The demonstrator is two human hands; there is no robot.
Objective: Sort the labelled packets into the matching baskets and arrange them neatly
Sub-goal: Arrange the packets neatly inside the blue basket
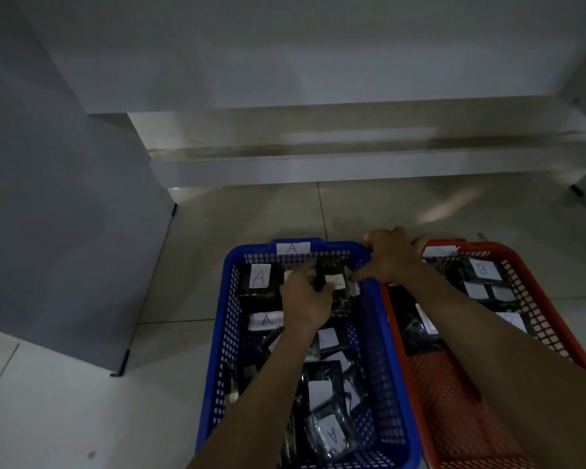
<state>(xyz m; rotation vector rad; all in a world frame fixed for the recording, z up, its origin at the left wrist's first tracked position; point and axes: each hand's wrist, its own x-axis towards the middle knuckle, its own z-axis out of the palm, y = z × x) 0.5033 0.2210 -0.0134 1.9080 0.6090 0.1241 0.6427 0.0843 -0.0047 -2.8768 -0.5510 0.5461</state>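
A blue basket (219, 350) tagged "A" sits on the floor with several dark packets carrying white "A" labels, such as one at its far left (260, 278). To its right stands a red basket (535, 319) with packets labelled "B" (484, 269). My left hand (307, 301) reaches into the far end of the blue basket, its fingers closed on a dark packet (339, 299). My right hand (391, 257) rests over the blue basket's far right corner, fingertips touching that same packet's white label.
Pale floor tiles (82, 418) surround the baskets. A grey cabinet panel (58, 231) stands to the left, and a low white shelf or ledge (352, 164) runs along the back. The light is dim.
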